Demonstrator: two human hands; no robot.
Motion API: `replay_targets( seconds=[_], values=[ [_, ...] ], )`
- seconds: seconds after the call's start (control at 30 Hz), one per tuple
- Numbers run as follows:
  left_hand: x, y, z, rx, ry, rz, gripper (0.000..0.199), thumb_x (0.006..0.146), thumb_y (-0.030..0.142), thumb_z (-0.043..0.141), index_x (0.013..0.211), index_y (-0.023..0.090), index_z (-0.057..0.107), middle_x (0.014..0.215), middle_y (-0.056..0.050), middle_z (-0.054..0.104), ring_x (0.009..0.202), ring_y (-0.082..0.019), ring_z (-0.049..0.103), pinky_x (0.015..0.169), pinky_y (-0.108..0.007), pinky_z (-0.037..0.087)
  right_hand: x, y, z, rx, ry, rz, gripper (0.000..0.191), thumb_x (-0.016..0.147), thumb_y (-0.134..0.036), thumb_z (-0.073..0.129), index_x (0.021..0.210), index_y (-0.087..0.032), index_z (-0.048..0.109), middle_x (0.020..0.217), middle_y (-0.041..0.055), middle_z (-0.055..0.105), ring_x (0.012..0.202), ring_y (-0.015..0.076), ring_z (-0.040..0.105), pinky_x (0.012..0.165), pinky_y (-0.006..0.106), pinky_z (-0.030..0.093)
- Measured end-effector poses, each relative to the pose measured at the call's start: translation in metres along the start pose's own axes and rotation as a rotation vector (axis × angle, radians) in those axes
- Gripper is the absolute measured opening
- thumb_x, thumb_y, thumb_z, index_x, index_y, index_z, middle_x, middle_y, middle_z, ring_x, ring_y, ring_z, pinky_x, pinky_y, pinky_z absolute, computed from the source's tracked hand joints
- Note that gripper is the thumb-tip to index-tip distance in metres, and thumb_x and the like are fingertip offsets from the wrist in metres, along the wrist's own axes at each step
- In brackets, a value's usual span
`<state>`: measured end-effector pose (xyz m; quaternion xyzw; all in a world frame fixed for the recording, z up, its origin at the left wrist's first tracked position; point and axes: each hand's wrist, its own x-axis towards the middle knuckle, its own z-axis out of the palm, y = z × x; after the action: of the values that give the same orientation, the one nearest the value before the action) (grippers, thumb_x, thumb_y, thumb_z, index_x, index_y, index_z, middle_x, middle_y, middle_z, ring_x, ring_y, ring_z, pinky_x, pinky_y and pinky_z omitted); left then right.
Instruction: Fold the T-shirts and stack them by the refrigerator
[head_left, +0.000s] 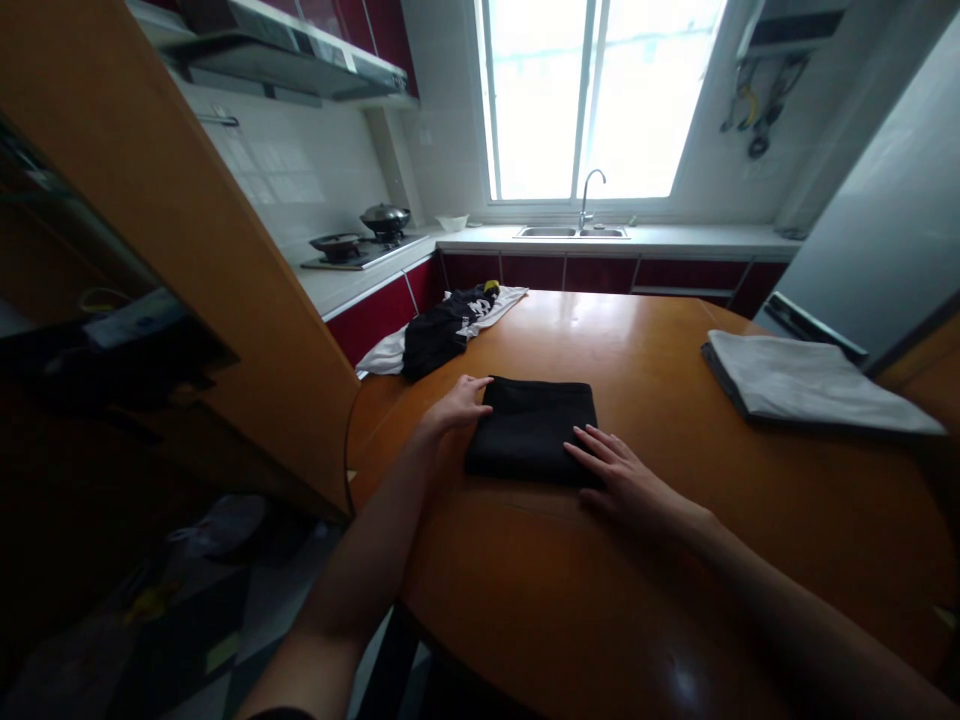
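Note:
A black folded piece of cloth (536,425) lies flat on the wooden table (660,560) in front of me, in a neat near-rectangle. At its upper left corner rests my left hand (454,405), thumb and index finger apart and touching the edge. My right hand (619,475) lies over the lower right corner with its fingers stretched out on the fabric. What kind of garment the black cloth is, I cannot tell.
Black and white clothes (450,330) lie loosely at the table's far left edge. A folded grey-white cloth (802,380) is on the right. Beyond stand a stove with pans (386,218), a sink (551,232) and a counter. A wooden partition (247,300) rises at left.

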<state>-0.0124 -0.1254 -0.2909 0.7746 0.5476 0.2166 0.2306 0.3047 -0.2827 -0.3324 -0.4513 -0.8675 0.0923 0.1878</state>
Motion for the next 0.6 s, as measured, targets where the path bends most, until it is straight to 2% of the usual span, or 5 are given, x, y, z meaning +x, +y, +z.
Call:
replay_targets(
  seconds=[0.13,0.2,0.3,0.4,0.6],
  values=[
    [-0.001,0.024,0.024,0.151,0.143,0.206,0.048,0.095,0.026,0.056,0.142,0.014,0.056,0.15,-0.015,0.049,0.14,-0.025,0.045,0.119,-0.038,0.031,0.003,-0.007,-0.004,-0.026,-0.061,-0.038,0.069,0.098,-0.042,0.054,0.16,-0.032,0.026,0.168,0.0071,0.018,0.155,0.0283,0.012,0.123,0.058,0.018],
    [-0.004,0.034,0.038,0.228,0.042,0.269,0.05,0.101,0.036,0.049,0.148,0.02,0.05,0.159,-0.011,0.04,0.148,-0.026,0.032,0.123,-0.046,0.023,0.004,-0.013,-0.004,-0.048,-0.109,-0.062,0.069,0.098,-0.044,0.053,0.16,-0.032,0.025,0.168,0.0066,0.015,0.155,0.0282,0.007,0.123,0.059,0.013],
    [-0.01,0.038,0.054,0.35,-0.122,0.208,0.059,0.103,0.051,0.04,0.155,0.024,0.038,0.166,-0.011,0.024,0.154,-0.03,0.015,0.121,-0.062,0.012,0.003,-0.019,-0.004,-0.054,-0.176,-0.069,0.071,0.097,-0.048,0.055,0.16,-0.031,0.026,0.168,0.0066,0.015,0.155,0.0291,0.006,0.123,0.06,0.011],
    [-0.014,0.032,0.06,0.418,-0.139,0.175,0.065,0.103,0.056,0.035,0.158,0.023,0.031,0.168,-0.01,0.014,0.156,-0.03,0.007,0.12,-0.066,0.004,0.001,-0.019,-0.005,-0.014,-0.203,-0.075,0.071,0.096,-0.051,0.055,0.159,-0.032,0.027,0.168,0.0064,0.018,0.155,0.0288,0.008,0.123,0.06,0.011],
    [-0.014,0.027,0.064,0.465,-0.106,0.186,0.066,0.103,0.055,0.034,0.16,0.023,0.027,0.169,-0.007,0.01,0.156,-0.03,0.003,0.12,-0.065,0.007,0.032,-0.008,-0.009,0.05,0.058,0.162,0.058,0.103,-0.045,0.04,0.156,-0.024,0.037,0.165,0.0107,0.028,0.154,0.0244,0.017,0.123,0.053,0.017]
  ],
)
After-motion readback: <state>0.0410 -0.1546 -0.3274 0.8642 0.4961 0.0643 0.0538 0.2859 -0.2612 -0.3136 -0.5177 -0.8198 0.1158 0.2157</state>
